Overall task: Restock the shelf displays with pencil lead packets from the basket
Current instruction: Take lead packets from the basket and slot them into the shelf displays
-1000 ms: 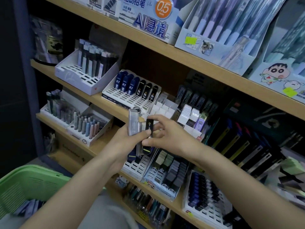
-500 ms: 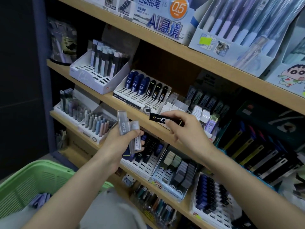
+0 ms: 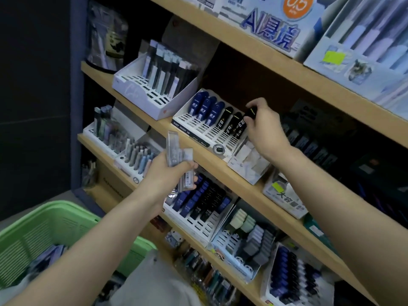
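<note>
Two black packets (image 3: 229,123) slotted; right fingers (image 3: 257,103) pinch the third packet (image 3: 250,113), left fingers (image 3: 188,167) clutch clear packets (image 3: 173,149).

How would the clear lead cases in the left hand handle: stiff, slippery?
Probably stiff: the clear cases stand straight above the left hand, unbent. Possibly slippery: smooth, glossy plastic, several fanned in one grip, so one could slide out. Likely light: one hand holds them all.
</note>
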